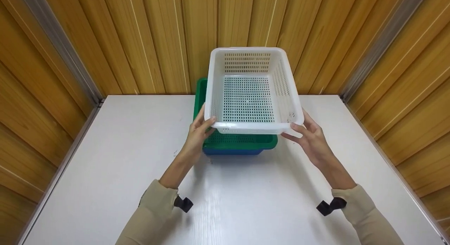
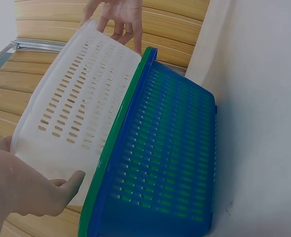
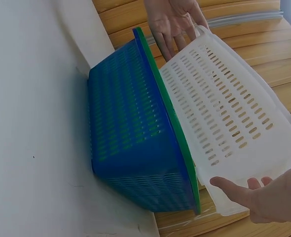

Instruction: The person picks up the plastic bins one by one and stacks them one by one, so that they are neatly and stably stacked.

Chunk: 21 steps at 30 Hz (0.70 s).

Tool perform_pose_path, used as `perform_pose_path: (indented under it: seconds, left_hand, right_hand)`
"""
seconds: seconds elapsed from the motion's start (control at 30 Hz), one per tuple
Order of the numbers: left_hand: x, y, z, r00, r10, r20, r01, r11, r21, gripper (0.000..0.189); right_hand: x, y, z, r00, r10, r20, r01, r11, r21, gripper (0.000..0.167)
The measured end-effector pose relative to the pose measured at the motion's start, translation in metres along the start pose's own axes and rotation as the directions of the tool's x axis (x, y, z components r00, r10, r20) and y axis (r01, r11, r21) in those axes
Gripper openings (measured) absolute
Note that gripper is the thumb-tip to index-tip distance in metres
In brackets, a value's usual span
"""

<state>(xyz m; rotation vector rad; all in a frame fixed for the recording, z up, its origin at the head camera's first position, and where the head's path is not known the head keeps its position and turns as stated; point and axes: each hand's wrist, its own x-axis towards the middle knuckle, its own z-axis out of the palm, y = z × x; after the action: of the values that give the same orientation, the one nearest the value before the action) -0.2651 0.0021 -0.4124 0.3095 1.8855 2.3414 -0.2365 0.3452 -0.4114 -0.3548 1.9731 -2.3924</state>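
A white plastic basket with slotted walls and base is held tilted by its near corners. My left hand grips the near left corner, thumb over the rim. At the near right corner my right hand grips likewise. Beneath it, a green basket sits nested in a blue basket, which stands on the table. In both wrist views, the white basket's lower part overlaps the green rim. Nothing lies inside the white basket.
The white table carries the nested baskets toward its back edge. Wood-patterned panels stand behind and at both sides, with metal corner posts. Black straps sit at the sleeve cuffs.
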Motion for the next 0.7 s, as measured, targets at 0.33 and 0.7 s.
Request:
perform_pose_path:
  seconds: [0.33,0.7]
  left_hand:
    - [-0.006,0.010,-0.006,0.999,0.050,0.016,-0.050,0.999,-0.006,0.071]
    - [-0.004,0.007,0.001,0.999,0.036,0.019,-0.036,0.999,-0.010,0.072]
  right_hand:
    - [0.002,-0.012,0.009,1.000,0.005,0.004,-0.005,1.000,-0.002,0.068]
    - [-0.002,-0.016,0.000,0.998,0.061,-0.011,-0.061,0.998,-0.027,0.076]
